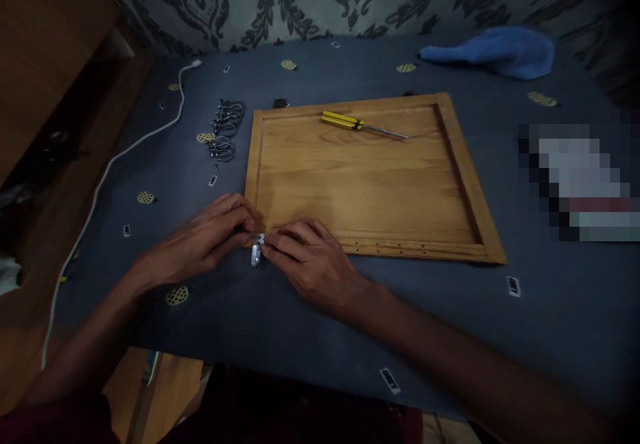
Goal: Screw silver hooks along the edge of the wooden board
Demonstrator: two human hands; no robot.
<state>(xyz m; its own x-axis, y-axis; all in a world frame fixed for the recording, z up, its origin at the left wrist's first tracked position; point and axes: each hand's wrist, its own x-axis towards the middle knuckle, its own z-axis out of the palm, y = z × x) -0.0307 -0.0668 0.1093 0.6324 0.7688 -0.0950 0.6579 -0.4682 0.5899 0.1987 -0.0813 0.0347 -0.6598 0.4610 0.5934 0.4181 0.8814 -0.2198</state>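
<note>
A shallow wooden tray-like frame (320, 171) lies on the blue patterned cloth, its raised rim around a flat panel. At its near left corner sits a small shiny metal hook (255, 255), partly covered by fingers. My right hand (315, 264) rests on the near rim, its fingertips closed against the hook's right side. From the left, my left hand (205, 237) pinches at the hook's top; whatever is between those fingertips is too small to make out. A screwdriver (345, 121) with a yellow and black handle lies on the panel near the far rim.
Several metal hooks (224, 131) lie in a row left of the frame. A white cable (130, 151) runs along the left side. A blue cloth (515, 54) lies at the far right, and a blurred-out object (580, 177) is nearer on that side. Small holes dot the near rim.
</note>
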